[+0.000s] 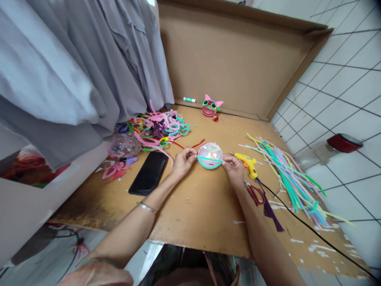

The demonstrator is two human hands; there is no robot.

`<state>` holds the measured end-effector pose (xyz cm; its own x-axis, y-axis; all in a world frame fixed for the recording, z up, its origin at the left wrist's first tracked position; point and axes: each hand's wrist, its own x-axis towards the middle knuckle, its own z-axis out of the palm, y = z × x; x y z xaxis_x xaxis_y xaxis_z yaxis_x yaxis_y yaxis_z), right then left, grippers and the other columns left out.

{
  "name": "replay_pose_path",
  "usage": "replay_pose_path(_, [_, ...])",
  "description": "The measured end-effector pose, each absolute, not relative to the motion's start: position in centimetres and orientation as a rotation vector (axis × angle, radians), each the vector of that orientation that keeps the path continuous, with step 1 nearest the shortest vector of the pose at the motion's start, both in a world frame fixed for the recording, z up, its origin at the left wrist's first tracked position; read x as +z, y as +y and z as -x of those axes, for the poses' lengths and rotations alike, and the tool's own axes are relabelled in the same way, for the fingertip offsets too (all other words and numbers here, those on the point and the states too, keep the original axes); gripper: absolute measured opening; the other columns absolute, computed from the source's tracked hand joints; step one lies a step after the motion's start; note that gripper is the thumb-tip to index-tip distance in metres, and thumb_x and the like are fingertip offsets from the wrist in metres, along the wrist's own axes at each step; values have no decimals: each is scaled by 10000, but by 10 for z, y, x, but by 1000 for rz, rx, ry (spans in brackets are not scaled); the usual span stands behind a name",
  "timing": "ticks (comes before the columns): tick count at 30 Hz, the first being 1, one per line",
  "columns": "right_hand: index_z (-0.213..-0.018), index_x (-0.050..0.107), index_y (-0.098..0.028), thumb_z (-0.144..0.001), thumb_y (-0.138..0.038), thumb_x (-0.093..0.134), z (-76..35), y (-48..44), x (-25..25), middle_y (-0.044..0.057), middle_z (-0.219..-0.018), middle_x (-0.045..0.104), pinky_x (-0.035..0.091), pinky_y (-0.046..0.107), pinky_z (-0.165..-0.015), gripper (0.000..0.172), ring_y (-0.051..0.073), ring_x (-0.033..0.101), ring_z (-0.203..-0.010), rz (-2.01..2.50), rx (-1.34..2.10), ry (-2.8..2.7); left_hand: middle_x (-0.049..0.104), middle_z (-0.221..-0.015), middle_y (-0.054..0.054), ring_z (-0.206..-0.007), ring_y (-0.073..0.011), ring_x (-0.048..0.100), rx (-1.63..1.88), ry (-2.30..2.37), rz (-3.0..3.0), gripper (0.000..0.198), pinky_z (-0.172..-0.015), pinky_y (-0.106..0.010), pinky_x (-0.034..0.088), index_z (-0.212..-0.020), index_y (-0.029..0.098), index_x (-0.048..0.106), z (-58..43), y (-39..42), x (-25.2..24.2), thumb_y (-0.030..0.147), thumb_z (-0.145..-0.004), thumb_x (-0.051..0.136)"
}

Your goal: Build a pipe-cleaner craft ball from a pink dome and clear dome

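Observation:
Between my two hands is a small round, partly see-through piece (210, 152), pink-tinted above with a teal edge below. A teal pipe cleaner (209, 158) runs across its middle. My left hand (183, 161) has its fingertips pinched at the left end of this strip, touching the rim. At the right end, my right hand (234, 169) pinches in the same way. Close to the right hand lies a yellow hot glue gun (250, 163). Red-handled scissors (255, 194) and a purple tassel (271, 214) are partly hidden beside my right forearm.
Loose pipe cleaners (293, 178) lie at right, near a red-lidded jar (330, 149). A tangled colourful pile (160, 125) and a black phone (149, 172) are left. A finished-looking animal head (210, 106) and glue stick (189, 99) stand by the cardboard wall (232, 59).

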<state>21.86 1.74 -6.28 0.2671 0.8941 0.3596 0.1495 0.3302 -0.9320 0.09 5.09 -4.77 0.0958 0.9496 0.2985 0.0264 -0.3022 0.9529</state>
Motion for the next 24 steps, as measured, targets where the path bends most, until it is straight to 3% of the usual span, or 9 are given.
replay_pose_path(13, [-690,606,-218,-631,-335,753,-216,15,-59,40,-881,715,532,387,-845,197,213,669,-879,1103,757,-1119,696,-910,-89,-886,-189,649,1411,958,-1636,113,-860,-338,486,-669,165,653,1,56,-56,214,-754,598])
replay_pose_path(24, [-688,646,-216,-618,-321,726,-212,14,-57,39,-866,687,518,400,-872,150,212,655,-873,1138,713,-1092,684,-937,-76,-913,-182,647,1403,1003,-1654,75,-846,-328,508,-709,164,672,-3,53,-54,174,-716,599])
